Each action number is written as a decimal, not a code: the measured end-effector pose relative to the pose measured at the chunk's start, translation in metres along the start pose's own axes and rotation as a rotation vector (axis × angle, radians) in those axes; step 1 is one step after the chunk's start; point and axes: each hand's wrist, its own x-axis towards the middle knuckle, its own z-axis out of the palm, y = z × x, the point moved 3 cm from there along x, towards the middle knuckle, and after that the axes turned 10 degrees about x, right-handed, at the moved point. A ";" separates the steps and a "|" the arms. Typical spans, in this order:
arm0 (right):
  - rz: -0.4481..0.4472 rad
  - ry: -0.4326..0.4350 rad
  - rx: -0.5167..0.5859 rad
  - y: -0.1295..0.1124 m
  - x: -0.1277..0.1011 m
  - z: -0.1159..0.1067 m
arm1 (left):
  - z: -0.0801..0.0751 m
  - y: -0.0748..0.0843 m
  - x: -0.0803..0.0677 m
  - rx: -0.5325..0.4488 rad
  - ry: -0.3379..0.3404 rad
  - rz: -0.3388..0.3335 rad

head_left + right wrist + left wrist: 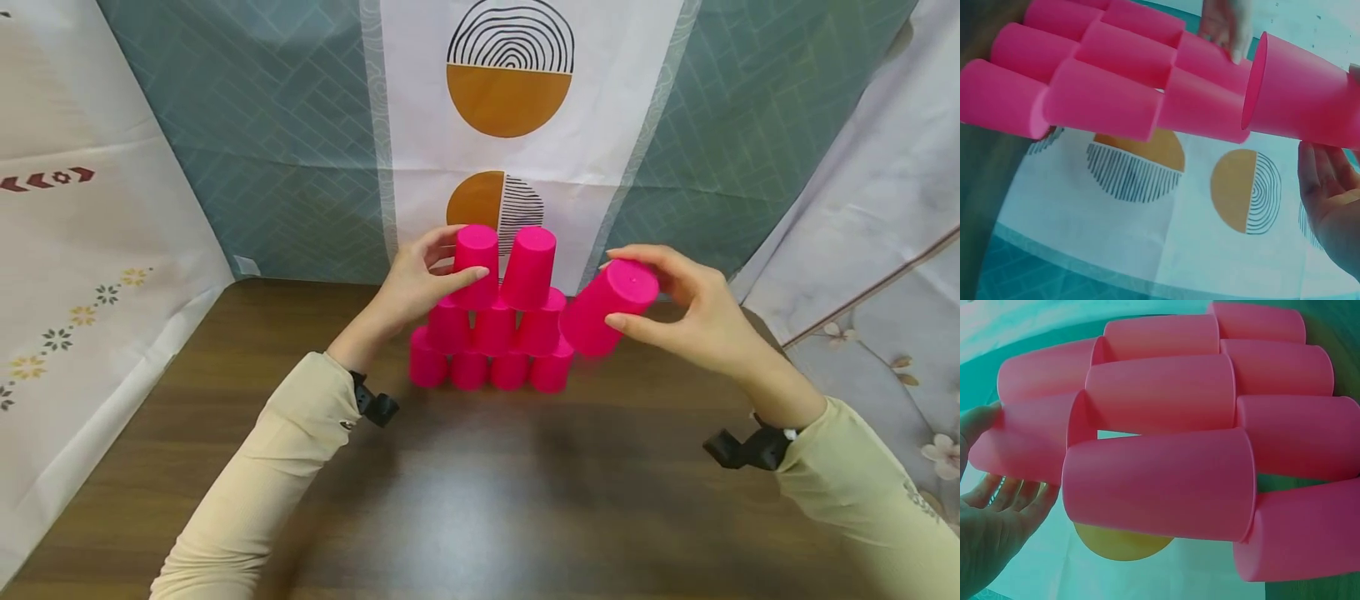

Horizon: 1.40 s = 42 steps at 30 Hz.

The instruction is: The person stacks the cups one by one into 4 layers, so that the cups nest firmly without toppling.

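Note:
Pink cups stand upside down in a stepped wall, with several in the bottom row [468,372], three in the middle row [493,331] and two on top. My left hand [414,287] holds the top left cup [476,265], thumb on the near side and fingers behind it. Beside it sits the top right cup [529,271], leaning slightly. My right hand [701,315] grips another pink cup [596,315] between thumb and fingers, raised to the right of the wall. That cup is tilted, its mouth towards the stack in the right wrist view.
The wall of cups rests on a dark wooden table [360,517]. Behind rises a hanging cloth [420,125] with orange and striped half-circles. Patterned cloths flank the table at left [90,242] and right [885,350]. Each wrist wears a black camera mount [375,406].

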 end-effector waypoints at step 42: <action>0.189 -0.014 -0.149 0.015 0.143 0.039 | -0.002 -0.002 0.001 -0.036 -0.013 0.035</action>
